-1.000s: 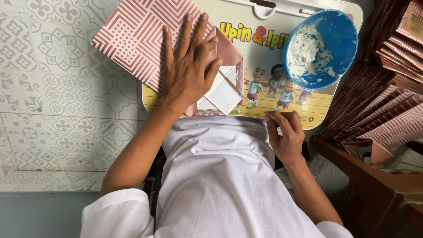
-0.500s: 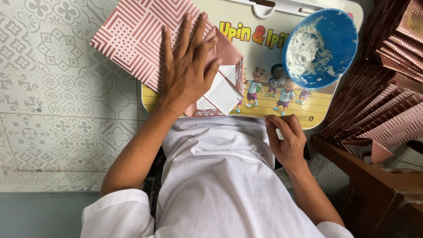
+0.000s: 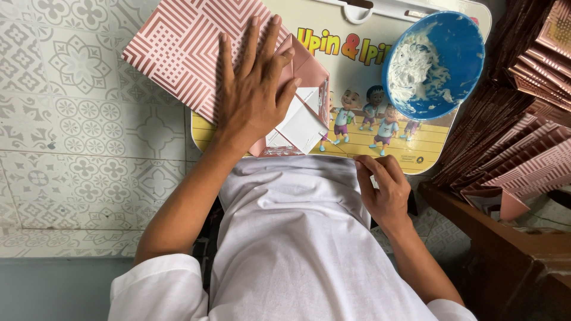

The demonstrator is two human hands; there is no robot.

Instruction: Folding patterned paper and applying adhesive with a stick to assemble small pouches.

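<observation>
Nearest the camera, the person's white shirt (image 3: 297,249) fills the lower middle of the view. Just past it, the right hand (image 3: 385,189) rests at the near edge of the lap desk (image 3: 380,71), fingers curled in toward the thumb; whether they pinch anything I cannot tell. Further out, the left hand (image 3: 253,89) lies flat with fingers spread, pressing down on the pink patterned paper (image 3: 184,50), which rests on the desk's left part and overhangs the tiled floor (image 3: 71,131). Its folded flaps beside the thumb show a white inside. At the desk's far right corner stands a blue bowl (image 3: 437,62) smeared with white paste. To the right, a stack of folded patterned papers (image 3: 523,119) sits on a wooden surface.
</observation>
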